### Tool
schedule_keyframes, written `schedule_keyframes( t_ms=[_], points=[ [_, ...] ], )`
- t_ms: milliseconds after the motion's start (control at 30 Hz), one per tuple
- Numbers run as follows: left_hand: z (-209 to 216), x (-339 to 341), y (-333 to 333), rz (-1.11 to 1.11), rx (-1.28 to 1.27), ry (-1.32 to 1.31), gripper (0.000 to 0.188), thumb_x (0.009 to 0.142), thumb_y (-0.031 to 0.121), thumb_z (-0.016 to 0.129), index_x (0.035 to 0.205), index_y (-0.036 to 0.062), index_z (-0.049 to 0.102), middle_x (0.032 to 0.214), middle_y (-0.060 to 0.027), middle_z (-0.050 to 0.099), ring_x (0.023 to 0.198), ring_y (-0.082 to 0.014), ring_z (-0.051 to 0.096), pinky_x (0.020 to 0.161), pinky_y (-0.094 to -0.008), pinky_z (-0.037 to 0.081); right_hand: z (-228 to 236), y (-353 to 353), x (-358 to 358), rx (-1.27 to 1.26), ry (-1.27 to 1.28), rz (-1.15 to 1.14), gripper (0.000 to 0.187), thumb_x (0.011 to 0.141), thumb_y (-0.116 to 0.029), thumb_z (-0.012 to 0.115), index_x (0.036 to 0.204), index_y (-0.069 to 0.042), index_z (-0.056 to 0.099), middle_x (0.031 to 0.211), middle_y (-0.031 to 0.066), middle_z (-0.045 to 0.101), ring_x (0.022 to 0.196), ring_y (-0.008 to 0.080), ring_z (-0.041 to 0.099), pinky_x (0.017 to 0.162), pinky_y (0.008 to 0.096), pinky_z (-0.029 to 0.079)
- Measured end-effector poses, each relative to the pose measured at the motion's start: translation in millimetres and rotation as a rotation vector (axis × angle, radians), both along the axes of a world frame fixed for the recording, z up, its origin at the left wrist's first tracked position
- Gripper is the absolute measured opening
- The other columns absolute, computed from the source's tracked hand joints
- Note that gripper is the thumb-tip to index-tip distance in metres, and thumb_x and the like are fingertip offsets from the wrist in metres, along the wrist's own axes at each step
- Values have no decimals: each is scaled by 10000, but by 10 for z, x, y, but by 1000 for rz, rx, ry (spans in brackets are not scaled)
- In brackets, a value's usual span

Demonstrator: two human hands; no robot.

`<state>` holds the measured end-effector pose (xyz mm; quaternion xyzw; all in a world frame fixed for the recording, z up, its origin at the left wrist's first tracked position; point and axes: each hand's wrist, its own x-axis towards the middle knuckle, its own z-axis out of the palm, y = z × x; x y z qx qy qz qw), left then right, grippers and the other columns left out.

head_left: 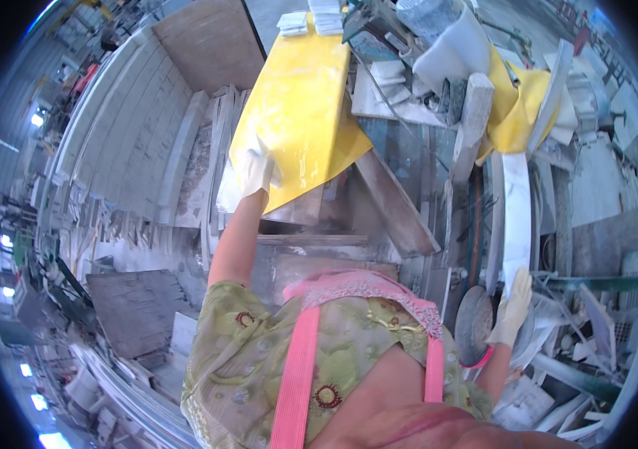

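My left hand (257, 172), in a pale glove, is on the near left corner of a yellow sheet (296, 97) draped over a bench. Its fingers are closed on a thin white piece (275, 177), partly hidden by the hand; cloth or tile, I cannot tell. At the right, my gloved right hand (511, 308) grips the near end of a long white stone strip (516, 217) with faint grey veins. The strip's far end meets a bunched yellow cloth (517, 112).
Stacked white tiles (293, 24) sit at the bench's far end. Long stone slabs (121, 127) lean at the left. A wooden beam (397, 206) slants beside the bench. A round grey disc (474, 325) is near my right hand, with broken offcuts (525, 400) lower right.
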<state>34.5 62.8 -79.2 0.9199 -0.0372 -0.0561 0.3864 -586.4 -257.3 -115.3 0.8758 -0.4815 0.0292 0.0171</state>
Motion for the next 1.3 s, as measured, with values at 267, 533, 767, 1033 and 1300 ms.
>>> schedule_keyframes(
  t_ms=[267,533,767,1033,1300],
  points=[
    [-32,30,-2,61,-49,42,558,868,217,612,1336,-75,529,1232,-298,643,1231,-410,616,1028,-435,464,7,-71,215,-102,86,-14,970,782,-216,835,1584,-8,330,1624,197,380,1484,355,392,1171,473,367],
    [-161,559,210,-138,-94,351,475,926,298,626,1243,-54,591,1030,-196,722,908,-300,749,737,-490,619,-92,-325,194,-207,40,43,732,900,-311,753,1454,74,468,1461,267,531,1344,415,519,1132,515,405],
    [-355,437,265,-493,593,-430,434,1042,345,460,1283,1,566,917,-203,703,777,-370,704,743,-488,543,503,-766,860,484,-695,-111,523,979,-361,676,1184,118,639,931,192,745,833,300,721,745,443,576],
    [22,278,209,-141,90,167,513,987,416,452,1031,-8,737,1023,-243,751,986,-385,740,889,-470,550,777,1319,3957,1072,-1138,436,454,1071,-360,548,1194,62,657,1103,99,697,981,162,644,885,335,483],
    [-148,360,277,-305,101,-4,730,994,663,464,1095,-14,718,996,-232,759,942,-350,748,889,-487,563,288,2364,5579,909,-499,520,553,980,-492,639,1324,-59,647,1240,208,709,1133,296,697,910,419,545]
  ],
)
